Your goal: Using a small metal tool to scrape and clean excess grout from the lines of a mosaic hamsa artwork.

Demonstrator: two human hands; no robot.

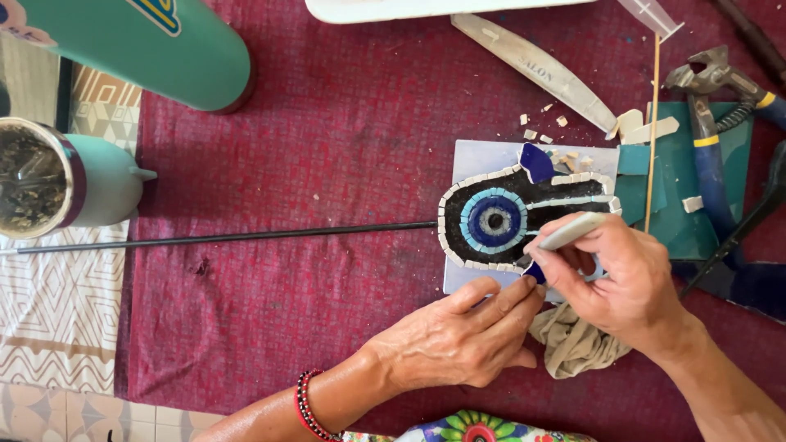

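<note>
My right hand (610,282) grips a white marker (573,230), tip on a small blue tile piece (534,272) pinched by my left hand (458,336), both just below the eye mosaic (516,217); beige cloth (573,344) beneath my right hand.

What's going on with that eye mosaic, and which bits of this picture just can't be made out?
All in the head view:
- Small blue piece: mostly covered by the left hand and right hand, so its shape is unclear.
- White marker: tip hidden behind the fingers.
- Eye mosaic: lower right edge hidden by the right hand.
- Beige cloth: partly under the wrist.
- Pliers: handles cut off by the right edge.
</note>
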